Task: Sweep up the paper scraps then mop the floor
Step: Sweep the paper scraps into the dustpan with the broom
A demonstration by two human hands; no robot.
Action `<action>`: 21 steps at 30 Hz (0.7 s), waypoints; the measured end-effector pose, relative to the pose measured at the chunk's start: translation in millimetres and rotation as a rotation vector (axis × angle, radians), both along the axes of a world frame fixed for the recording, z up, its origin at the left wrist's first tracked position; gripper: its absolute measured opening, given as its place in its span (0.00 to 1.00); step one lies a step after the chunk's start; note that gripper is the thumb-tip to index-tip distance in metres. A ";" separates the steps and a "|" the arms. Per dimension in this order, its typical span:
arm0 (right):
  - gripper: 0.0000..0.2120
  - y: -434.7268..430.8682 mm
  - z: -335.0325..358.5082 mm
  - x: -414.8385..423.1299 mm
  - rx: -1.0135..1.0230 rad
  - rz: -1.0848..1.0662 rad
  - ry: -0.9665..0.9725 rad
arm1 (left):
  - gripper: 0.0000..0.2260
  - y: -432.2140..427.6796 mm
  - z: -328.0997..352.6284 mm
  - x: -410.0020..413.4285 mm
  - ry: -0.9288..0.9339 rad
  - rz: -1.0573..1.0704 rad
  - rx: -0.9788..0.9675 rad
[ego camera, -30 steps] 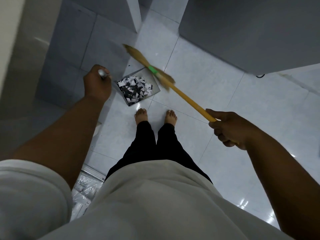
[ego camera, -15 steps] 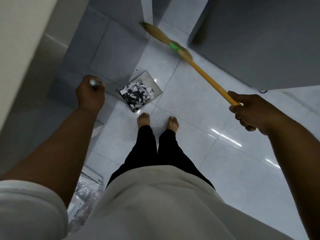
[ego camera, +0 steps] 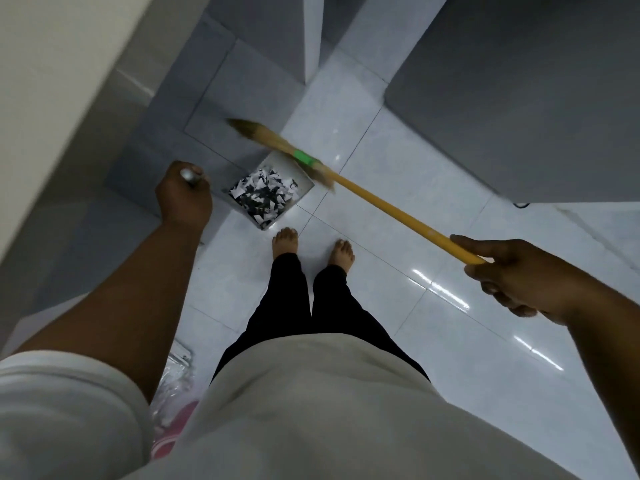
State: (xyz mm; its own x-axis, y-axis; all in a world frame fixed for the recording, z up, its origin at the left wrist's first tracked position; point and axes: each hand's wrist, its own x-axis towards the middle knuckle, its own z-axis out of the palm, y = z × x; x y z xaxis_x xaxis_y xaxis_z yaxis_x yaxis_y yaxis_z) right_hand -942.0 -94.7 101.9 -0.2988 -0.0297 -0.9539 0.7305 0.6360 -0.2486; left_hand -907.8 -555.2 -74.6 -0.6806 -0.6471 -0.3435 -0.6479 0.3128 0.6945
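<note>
Overhead, a barefoot person stands on a glossy white tiled floor [ego camera: 450, 341], both hands busy. The left hand [ego camera: 183, 199] is curled in a fist round the metal handle [ego camera: 188, 174] of a dustpan [ego camera: 277, 164], which sits on the tiles just ahead of the left foot [ego camera: 285, 239], close to a grey step. Black-and-white paper scraps [ego camera: 265, 197] lie heaped inside the pan. The right hand [ego camera: 519, 275] grips the near end of a yellow broom [ego camera: 391, 209], fingers wrapped under the stick and one finger laid along it. The broom slants up and to the left across the view — its green band [ego camera: 304, 157] over the dustpan's far edge, its blurred straw bristles [ego camera: 249, 128] beyond the pan, over the grey step. Whether the bristles touch anything cannot be told. A grey cabinet [ego camera: 519, 98] fills the upper right, and crumpled clear plastic [ego camera: 173, 386] lies on the floor by the person's left side.
</note>
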 end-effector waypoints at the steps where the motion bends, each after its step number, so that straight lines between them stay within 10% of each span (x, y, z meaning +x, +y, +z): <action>1: 0.22 3.2 9.5 -0.3 -0.019 -0.012 0.012 | 0.12 -3.1 -0.1 1.8 0.014 0.008 0.012; 11: 0.25 -58.6 -61.4 -78.5 0.130 0.150 0.246 | 0.19 -31.8 0.2 37.1 0.036 0.107 0.018; 21: 0.13 -124.3 -63.5 -66.5 -0.134 0.094 -0.051 | 0.11 -46.3 -10.2 39.0 -0.002 0.102 -0.088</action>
